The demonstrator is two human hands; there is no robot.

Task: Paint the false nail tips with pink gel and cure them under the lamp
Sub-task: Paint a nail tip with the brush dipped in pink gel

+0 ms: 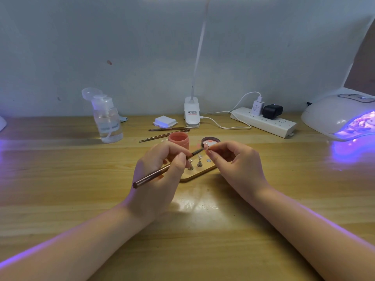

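The left hand is gripping a slim brown metallic brush, its bristles angling up-right onto a small glossy pale-pink nail tip that the right hand is pinching, just in front of the open coral-pink gel jar.

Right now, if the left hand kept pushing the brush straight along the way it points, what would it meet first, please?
The left hand aims the brush up and rightward; its tip is already at the nail tip pinched by the right hand. That comes first, with the jar lid probably just beyond, though depth is unclear.
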